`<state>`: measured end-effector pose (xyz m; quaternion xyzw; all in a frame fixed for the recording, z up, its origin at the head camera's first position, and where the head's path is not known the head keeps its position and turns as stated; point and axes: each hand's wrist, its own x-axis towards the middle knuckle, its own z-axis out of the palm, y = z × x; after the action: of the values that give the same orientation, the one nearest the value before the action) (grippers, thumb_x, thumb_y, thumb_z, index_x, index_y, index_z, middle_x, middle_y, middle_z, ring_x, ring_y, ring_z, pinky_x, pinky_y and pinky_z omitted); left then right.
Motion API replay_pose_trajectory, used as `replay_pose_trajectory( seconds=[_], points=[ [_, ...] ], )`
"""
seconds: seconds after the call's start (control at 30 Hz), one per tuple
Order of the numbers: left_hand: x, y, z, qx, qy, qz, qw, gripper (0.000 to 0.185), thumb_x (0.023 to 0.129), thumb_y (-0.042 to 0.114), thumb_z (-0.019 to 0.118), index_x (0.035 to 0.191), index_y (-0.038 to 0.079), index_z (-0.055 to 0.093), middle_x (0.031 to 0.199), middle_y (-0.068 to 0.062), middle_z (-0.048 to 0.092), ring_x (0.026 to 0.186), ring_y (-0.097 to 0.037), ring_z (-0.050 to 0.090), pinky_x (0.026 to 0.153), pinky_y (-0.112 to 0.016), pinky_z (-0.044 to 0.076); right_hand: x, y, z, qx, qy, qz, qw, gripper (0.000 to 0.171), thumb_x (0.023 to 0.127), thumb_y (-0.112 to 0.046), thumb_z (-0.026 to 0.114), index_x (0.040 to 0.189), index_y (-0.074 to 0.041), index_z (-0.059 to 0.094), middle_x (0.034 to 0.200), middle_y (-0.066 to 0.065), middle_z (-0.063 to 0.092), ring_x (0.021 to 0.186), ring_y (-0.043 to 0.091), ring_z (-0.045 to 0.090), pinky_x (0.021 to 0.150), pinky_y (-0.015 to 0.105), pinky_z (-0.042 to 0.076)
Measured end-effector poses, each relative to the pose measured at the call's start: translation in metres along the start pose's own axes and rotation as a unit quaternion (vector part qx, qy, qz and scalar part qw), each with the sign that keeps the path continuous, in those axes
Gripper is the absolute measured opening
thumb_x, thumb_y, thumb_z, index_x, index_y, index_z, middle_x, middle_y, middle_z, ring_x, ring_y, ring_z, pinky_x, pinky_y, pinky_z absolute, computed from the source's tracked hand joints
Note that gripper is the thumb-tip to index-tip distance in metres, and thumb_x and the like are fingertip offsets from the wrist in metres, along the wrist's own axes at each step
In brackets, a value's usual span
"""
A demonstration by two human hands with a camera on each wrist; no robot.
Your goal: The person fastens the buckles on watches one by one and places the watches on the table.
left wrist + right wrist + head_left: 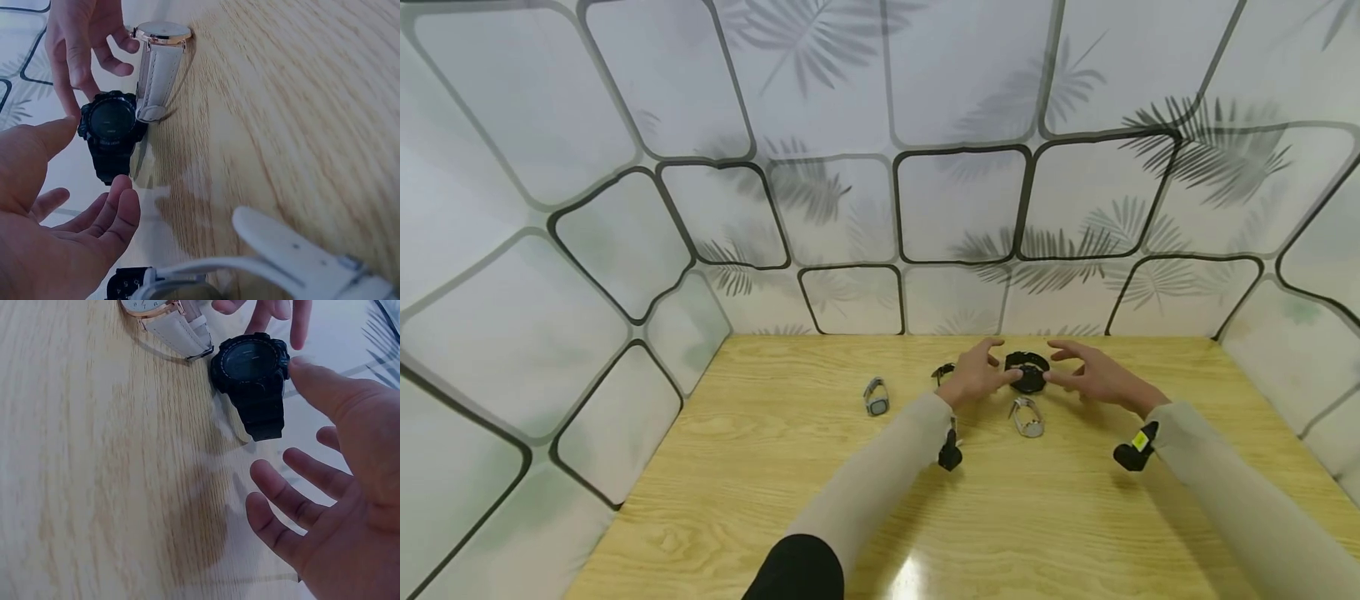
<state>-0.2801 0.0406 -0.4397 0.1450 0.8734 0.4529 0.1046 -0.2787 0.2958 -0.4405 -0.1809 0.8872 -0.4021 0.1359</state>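
Observation:
A black digital wristwatch (1028, 380) lies near the back edge of the table between the two hands. My left hand (976, 375) is at its left side, thumb tip at the case and the other fingers loosely spread. On the other side, my right hand (1105, 379) has its thumb tip against the case, its remaining fingers apart and relaxed. Neither hand's fingers wrap the watch, whose face (112, 120) shows in the left wrist view. Just in front of it sits a watch with a white strap and rose-gold case (1028, 422).
A grey watch (877, 400) stands farther left on the wooden table (760, 467). Beside the left hand, another dark watch (942, 372) is partly covered. A white-strapped watch (250, 265) fills the bottom of the left wrist view. Patterned fabric (850, 208) rises behind the table.

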Motion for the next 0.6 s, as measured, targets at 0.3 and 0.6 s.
replay_pose_trajectory(
  seconds=[0.3,0.6],
  points=[
    [-0.008,0.0,-0.012,0.044,-0.028,0.062,0.9967,0.075,0.099,0.047,0.068,0.161,0.022,0.034,0.143,-0.017,0.057,0.119,-0.029,0.063,0.092,-0.043,0.056,-0.005,-0.006,0.002,-0.052,0.049,-0.019,0.997,0.079,0.103,-0.039,0.064,0.162,-0.004,0.025,0.149,0.036,0.043,0.109,0.048,0.065,0.072,0.047,0.06],
    [-0.02,0.002,-0.035,0.056,-0.045,0.146,0.9866,0.087,0.096,0.048,0.071,0.164,0.037,0.017,0.144,-0.018,0.055,0.078,-0.011,0.065,0.069,-0.027,0.055,-0.017,-0.013,0.006,-0.085,0.087,-0.035,0.992,0.078,0.103,-0.046,0.062,0.163,-0.01,0.028,0.146,0.031,0.049,0.106,0.041,0.066,0.071,0.046,0.059]
  ],
)
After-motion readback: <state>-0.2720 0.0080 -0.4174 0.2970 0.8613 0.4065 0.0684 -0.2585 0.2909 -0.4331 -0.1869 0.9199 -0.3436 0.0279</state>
